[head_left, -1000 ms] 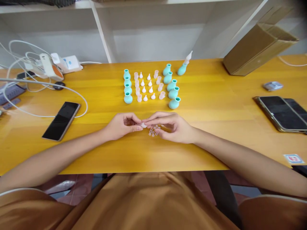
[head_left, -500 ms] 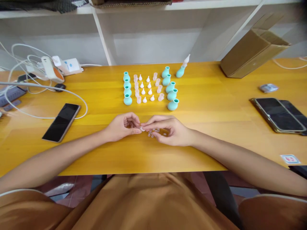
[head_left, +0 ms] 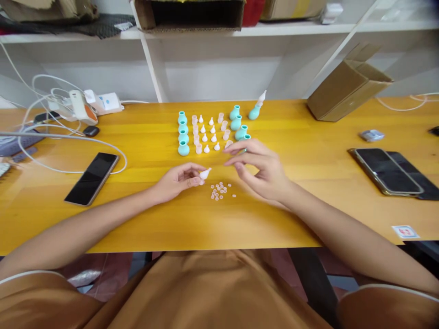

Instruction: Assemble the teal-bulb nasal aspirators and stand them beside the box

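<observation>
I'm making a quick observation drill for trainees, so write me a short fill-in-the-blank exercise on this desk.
1. The left hand holds a small tip whose color is ____.
2. The leftmost column of turquoise bulbs contains ____ of them.
3. The cardboard box sits toward the person's ____ side of the desk.

Missing words: white; four; right.

My feed shows bright, even light, with a pale sheen on the surface; fine detail looks soft, the upper-right corner darkens, and the edges stretch wide-angle.
</observation>
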Action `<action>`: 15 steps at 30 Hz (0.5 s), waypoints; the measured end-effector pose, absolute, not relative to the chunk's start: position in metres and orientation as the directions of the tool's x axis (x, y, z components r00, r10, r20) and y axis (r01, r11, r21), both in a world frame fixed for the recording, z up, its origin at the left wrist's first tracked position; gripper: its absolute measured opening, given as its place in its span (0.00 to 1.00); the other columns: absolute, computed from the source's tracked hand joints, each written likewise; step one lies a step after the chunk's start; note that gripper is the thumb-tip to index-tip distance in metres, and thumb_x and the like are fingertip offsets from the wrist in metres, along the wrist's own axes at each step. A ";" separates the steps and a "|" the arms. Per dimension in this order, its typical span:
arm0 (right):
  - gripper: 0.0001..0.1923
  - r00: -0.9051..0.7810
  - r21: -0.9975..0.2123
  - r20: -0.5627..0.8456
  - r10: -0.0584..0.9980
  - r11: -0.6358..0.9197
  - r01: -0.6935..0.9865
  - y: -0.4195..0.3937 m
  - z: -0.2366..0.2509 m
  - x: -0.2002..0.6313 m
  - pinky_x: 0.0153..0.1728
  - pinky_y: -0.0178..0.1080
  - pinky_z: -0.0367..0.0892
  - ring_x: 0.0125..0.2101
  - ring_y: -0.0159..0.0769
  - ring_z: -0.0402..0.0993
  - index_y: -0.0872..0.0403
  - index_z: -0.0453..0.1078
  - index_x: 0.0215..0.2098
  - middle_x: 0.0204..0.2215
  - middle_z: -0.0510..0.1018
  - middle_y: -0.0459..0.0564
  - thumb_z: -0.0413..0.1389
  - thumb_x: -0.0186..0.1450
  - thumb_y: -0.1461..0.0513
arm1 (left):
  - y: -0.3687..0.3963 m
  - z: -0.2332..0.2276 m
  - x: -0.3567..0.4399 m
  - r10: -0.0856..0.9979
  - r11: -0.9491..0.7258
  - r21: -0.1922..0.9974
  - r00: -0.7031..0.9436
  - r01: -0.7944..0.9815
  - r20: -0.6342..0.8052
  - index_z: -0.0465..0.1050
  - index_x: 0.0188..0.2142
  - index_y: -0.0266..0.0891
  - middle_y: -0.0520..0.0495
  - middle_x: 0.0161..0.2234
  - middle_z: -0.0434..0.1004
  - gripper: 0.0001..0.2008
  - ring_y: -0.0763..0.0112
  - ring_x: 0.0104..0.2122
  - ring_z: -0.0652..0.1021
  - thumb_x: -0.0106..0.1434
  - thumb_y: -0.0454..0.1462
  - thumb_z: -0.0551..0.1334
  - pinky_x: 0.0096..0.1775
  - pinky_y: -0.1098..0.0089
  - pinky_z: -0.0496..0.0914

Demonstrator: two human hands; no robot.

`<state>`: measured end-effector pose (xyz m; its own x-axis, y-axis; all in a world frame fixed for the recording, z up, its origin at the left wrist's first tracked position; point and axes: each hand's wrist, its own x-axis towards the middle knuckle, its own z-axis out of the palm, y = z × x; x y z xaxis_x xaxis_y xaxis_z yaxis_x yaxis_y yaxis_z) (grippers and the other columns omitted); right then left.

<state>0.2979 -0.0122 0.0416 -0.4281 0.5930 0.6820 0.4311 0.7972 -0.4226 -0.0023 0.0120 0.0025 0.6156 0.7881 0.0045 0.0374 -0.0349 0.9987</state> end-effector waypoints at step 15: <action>0.14 -0.280 -0.190 0.505 0.816 0.422 0.886 0.009 0.024 0.327 0.37 0.51 0.75 0.33 0.44 0.75 0.52 0.83 0.35 0.50 0.82 0.60 0.57 0.75 0.59 | 0.013 0.002 0.000 0.842 0.135 0.973 0.540 -0.188 -0.013 0.81 0.63 0.46 0.51 0.38 0.75 0.26 0.72 0.36 0.77 0.67 0.43 0.76 0.35 0.72 0.64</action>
